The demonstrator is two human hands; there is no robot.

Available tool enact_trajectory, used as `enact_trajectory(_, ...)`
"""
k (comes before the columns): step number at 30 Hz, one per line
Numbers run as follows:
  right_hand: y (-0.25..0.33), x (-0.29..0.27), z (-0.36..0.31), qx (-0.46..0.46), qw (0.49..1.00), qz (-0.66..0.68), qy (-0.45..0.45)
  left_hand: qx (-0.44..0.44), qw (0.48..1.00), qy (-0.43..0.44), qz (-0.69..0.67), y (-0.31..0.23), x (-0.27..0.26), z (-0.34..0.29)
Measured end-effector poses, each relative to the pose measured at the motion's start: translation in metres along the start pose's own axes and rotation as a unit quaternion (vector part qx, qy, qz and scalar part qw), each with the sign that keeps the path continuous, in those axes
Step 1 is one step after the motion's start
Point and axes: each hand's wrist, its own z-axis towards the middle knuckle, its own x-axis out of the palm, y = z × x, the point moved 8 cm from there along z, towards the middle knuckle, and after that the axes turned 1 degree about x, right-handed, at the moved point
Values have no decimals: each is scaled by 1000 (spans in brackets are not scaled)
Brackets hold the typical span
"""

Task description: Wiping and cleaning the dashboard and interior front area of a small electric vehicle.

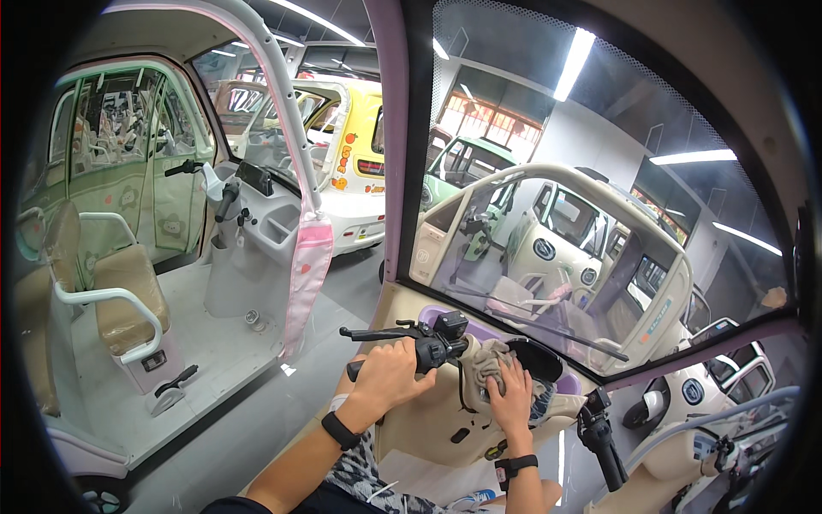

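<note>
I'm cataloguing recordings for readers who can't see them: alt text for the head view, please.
A person's left hand holds the left handlebar grip inside a small cream vehicle, while the right hand lies on a crumpled beige cloth. Other small vehicles stand to the left and beyond the windscreen.

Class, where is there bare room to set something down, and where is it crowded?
Bare: the flat pale grey footwell floor at left, between the tan cushioned seat, the round silver fitting and the black lever. Crowded: the cream front panel, where the left hand wraps the black handlebar grip and the right hand lies on the crumpled beige cloth.
</note>
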Motion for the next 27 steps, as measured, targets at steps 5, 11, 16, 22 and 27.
enact_trajectory(5,-2,1,1,-4,1000,-5,-6,-15,1000,-5,-4,2,-2,-1)
enact_trajectory(11,0,0,1,-10,1000,-6,-13,-58,998,28,-24,10,0,0)
enact_trajectory(16,1,-1,1,-7,1000,-7,-12,-73,995,44,-42,12,-3,0)
enact_trajectory(22,2,0,2,-10,1000,-17,-18,-79,996,19,-27,10,-5,0)
enact_trajectory(27,4,0,3,-9,999,-18,-25,-78,997,6,-16,11,-4,-1)
